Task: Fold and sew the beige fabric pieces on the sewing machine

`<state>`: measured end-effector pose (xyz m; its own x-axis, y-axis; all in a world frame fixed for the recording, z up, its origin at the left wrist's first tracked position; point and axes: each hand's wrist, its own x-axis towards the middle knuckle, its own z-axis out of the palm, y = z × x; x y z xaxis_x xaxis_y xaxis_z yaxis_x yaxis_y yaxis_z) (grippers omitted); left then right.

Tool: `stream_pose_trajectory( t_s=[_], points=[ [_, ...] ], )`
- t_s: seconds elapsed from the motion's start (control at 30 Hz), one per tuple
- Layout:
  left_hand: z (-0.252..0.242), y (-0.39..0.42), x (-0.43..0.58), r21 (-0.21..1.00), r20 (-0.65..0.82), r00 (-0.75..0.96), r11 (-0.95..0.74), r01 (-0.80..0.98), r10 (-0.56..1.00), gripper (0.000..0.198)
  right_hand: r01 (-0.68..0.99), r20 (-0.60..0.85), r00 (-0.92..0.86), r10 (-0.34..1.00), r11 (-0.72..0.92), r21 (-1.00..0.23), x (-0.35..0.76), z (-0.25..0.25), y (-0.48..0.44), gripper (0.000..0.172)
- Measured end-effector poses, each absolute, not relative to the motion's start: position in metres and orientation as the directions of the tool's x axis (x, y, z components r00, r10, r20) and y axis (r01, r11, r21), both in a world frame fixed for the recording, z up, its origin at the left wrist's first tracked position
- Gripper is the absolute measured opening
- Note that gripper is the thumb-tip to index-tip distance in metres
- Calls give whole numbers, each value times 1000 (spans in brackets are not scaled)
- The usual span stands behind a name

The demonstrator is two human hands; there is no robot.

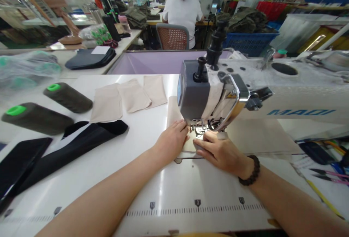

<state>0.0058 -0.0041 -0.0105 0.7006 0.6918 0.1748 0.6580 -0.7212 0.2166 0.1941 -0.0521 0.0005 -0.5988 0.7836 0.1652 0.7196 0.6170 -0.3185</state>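
Observation:
A beige fabric piece (173, 110) lies under the needle area of a white sewing machine (289, 88). My left hand (174, 139) lies flat on this fabric just left of the presser foot (203, 127), fingers stretched out together. My right hand (218, 151) rests on the fabric in front of the foot, fingers curled and pinching the cloth edge. A dark bead bracelet (250, 173) is on that wrist.
Three beige cut pieces (128, 97) lie at the back of the white table (131, 149). Black fabric strips (81, 139) and two dark thread cones (68, 97) sit left. Scissors and pens (327, 173) lie right. A person in white sits at a far station (183, 11).

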Motion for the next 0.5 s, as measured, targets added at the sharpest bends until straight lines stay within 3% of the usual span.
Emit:
stream_pose_trajectory(
  t_s=[0.5],
  points=[
    [-13, -1, 7, 234, 200, 687, -715, 659, 699, 12, 762, 152, -556, 817, 575, -297, 193, -3, -51, 26]
  ],
)
